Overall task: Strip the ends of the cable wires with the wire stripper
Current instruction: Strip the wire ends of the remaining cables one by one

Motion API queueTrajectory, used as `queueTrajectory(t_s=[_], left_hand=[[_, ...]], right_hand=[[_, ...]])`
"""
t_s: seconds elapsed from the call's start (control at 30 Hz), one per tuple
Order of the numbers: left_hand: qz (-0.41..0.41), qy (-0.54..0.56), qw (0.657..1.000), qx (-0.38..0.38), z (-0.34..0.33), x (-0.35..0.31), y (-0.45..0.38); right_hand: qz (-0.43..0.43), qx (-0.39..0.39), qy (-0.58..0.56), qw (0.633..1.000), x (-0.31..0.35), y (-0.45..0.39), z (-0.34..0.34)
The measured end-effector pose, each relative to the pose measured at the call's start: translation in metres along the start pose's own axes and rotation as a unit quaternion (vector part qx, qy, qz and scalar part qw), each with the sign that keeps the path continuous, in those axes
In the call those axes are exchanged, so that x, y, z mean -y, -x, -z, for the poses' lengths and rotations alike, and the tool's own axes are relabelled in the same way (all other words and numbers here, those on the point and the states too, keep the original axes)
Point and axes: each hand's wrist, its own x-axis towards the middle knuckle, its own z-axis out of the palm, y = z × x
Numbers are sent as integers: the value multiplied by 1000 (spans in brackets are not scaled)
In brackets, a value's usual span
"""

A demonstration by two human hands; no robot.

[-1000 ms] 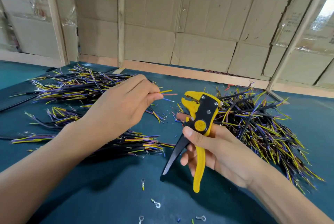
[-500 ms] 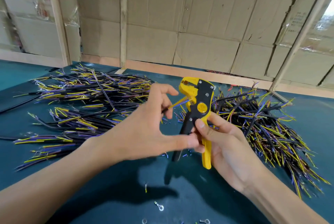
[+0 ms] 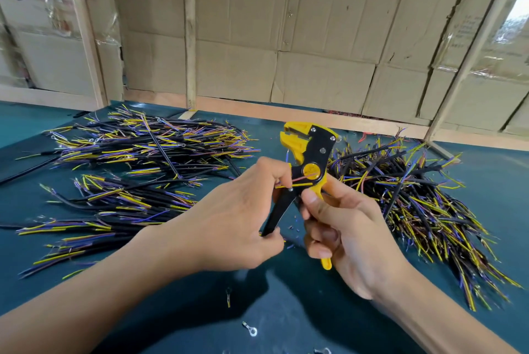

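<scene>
My right hand [image 3: 346, 227] grips the yellow and black wire stripper [image 3: 310, 153] by its handles, with the head pointing up and away from me. My left hand [image 3: 240, 219] pinches a cable's thin wires [image 3: 294, 182] close to the stripper's pivot, where yellow and red strands lie across the tool. The rest of that cable is hidden under my left hand. A pile of black cables with yellow and purple wire ends [image 3: 137, 165] lies to the left, and another such pile [image 3: 415, 210] lies to the right.
The work surface is a dark teal mat [image 3: 286, 310]. Small ring terminals [image 3: 252, 330] and bits of insulation lie on it near me. A wooden frame with cardboard panels [image 3: 257, 39] closes off the back.
The stripper has been raised and tipped more upright. My left hand has moved closer in, and the wires now lie across the tool near its pivot rather than at the jaws.
</scene>
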Motion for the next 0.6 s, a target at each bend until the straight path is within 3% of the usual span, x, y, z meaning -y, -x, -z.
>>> queueTrajectory(t_s=[0.13,0.27,0.43,0.6], left_hand=[[-24,-8,1000,3,-2,1,1],[22,121,992,4,-2,3,0],[52,129,981,-136,10,14,-5],[93,136,967,-193,16,18,-7]], right_hand=[[-4,12,16,1000,4,3,1],[-62,14,54,997,5,4,10],[-84,0,5,996,-1,2,9],[-35,31,-17,999,0,4,4]])
